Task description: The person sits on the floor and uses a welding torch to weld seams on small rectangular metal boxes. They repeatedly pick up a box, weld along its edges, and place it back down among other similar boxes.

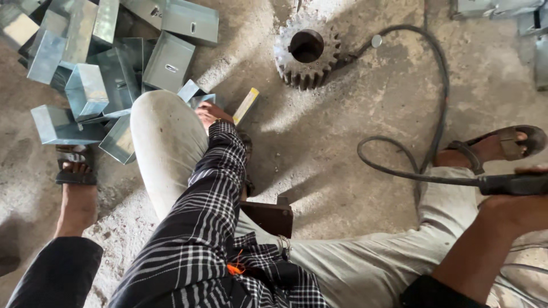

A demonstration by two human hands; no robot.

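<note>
Hands: left [210, 114] reaches metal boxes [114, 74], grip unclear; right [516, 208] seemingly clasps black tool [514, 183].

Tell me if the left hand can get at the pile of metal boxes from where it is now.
Probably yes. The left hand is stretched out past the bent knee, right beside the nearest metal boxes, with only open floor around them. The knee crowds the near edge slightly.

Left hand [210, 114]: arm in a checked sleeve stretched forward past the raised knee, fingers apparently curled, though partly hidden. Right hand [522, 199]: at the frame's right edge, forearm bare, fingers closed in a grip.
</note>
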